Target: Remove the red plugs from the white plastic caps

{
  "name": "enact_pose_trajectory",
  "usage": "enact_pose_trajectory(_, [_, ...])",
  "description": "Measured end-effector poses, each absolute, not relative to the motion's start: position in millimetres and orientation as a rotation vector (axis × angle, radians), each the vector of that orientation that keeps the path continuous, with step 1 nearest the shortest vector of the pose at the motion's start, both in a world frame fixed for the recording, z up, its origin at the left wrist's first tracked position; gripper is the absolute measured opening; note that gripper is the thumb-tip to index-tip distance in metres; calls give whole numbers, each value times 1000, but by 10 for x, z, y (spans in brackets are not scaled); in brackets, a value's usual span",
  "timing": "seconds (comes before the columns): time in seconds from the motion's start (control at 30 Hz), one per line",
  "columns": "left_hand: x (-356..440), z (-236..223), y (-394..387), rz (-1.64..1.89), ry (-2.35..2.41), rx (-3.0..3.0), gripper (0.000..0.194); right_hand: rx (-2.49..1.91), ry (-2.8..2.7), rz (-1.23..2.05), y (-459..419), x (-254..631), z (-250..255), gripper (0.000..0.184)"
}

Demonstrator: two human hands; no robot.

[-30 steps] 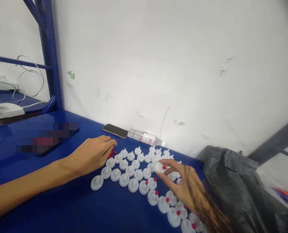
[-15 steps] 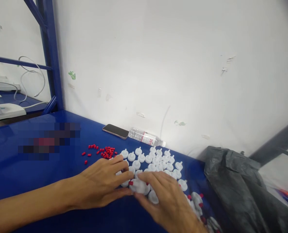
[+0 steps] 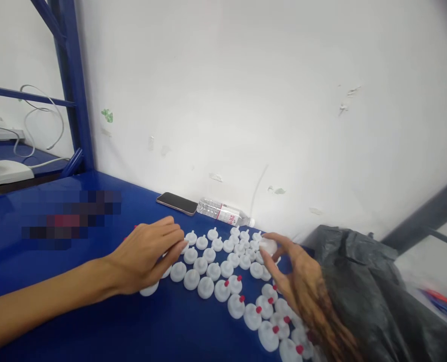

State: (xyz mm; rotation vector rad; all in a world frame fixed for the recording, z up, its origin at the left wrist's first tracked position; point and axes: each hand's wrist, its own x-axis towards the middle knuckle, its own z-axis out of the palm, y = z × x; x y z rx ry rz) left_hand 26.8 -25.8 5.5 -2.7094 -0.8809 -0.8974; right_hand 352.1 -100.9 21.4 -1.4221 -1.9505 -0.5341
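Note:
My right hand (image 3: 296,269) pinches a white round disc (image 3: 268,245) between thumb and fingers, above the far right of the white pieces. No red cap shows on this disc. My left hand (image 3: 153,254) is closed, its fingers curled together over the left end of the rows; whatever is in its fingertips is hidden. Around both hands stand several white round discs with short stems (image 3: 205,287) on the blue table (image 3: 163,334). Toward the near right, several discs with red caps on their stems (image 3: 236,305) form rows. The loose red caps are almost wholly behind my left hand.
A phone (image 3: 177,203) and a clear plastic bottle on its side (image 3: 225,212) lie along the wall (image 3: 215,100). A dark plastic bag (image 3: 359,271) slumps at the right, beside my right forearm. A blue post (image 3: 78,85) rises at the left; a blurred-out object lies before it.
My hands were together at a red-capped disc and have parted. The left went back up and left over the loose red caps; the right moved up and right and now holds a white disc.

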Motion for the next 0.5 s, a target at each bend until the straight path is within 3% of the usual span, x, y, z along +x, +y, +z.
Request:
enact_pose_trajectory(0.2, [170,33,34,-679,-1201,-2608,30,-1412,-2053,-505,-993,3569,220,13])
enact_pose_trajectory(0.3, [130,-34,91,-567,-1228,-2558,29,-1449,-2155,-405,-969,3552,158,9])
enact_pose_trajectory(0.43, [91,-94,136,-489,-1227,-2563,44,-1450,-2227,-370,-977,3570,123,6])
enact_pose_trajectory(0.5, [81,-108,155,-521,-1235,-2586,39,-1429,-2246,-372,-990,3578,114,6])
